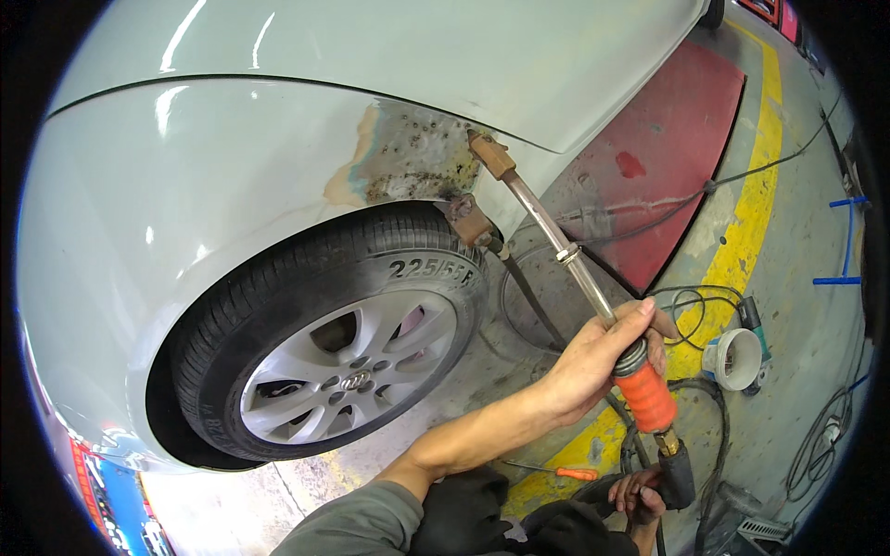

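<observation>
A slide-hammer dent puller [584, 273] with a steel shaft and an orange grip slants up to the white car's fender [269, 171]. Its copper-coloured head meets the bare, pitted metal patch [417, 148] near the panel gap. My left hand [603, 357] is wrapped round the tool, where the shaft joins the orange grip. Lower down, my right hand [640, 493] has its fingers curled beside the black rubber boot [679, 477] at the tool's rear end; what they close on is hidden. A copper-coloured clamp [470, 222] with a cable sits at the wheel-arch edge above the tyre [306, 269].
An orange-handled screwdriver [577, 473] lies on the floor near my legs. To the right stand a white bucket [732, 360] and a green power tool [751, 324]. Black cables [718, 408] loop over the yellow floor stripe [751, 213]. A red panel [649, 167] lies beyond the fender.
</observation>
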`<state>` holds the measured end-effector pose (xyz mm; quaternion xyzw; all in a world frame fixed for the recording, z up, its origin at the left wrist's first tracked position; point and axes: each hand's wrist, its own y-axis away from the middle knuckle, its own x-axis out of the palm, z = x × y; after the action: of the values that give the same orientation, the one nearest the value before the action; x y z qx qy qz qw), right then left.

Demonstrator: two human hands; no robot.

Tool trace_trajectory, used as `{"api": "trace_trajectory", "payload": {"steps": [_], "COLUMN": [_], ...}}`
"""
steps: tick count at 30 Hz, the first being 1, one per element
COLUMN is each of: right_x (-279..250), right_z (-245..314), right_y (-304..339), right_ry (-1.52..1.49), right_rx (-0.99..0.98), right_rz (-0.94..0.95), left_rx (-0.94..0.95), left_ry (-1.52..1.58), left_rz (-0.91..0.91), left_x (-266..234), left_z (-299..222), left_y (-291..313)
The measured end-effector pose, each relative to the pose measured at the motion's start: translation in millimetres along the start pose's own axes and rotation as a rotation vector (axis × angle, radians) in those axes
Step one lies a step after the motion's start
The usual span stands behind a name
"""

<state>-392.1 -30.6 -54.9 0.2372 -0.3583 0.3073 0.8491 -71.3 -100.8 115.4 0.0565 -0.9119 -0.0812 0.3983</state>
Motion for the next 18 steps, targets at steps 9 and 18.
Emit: {"api": "trace_trajectory", "payload": {"steps": [9,18], "right_x": [12.8,0.6], "right_z": [-1.8,1.5], "right_y": [-15.7,-14.8], "right_ry": [-0.011,0.061], "right_rx": [-0.015,0.046], "right_rz": [0.01,0.089], "left_rx": [0.03,0.004], "left_ry": [0.007,0.026], "left_rz": [-0.019,-0.026], "left_x": [-12.1,-10.5], "left_z": [-4.6,-9.1], "left_y": [-1.0,1.6]}}
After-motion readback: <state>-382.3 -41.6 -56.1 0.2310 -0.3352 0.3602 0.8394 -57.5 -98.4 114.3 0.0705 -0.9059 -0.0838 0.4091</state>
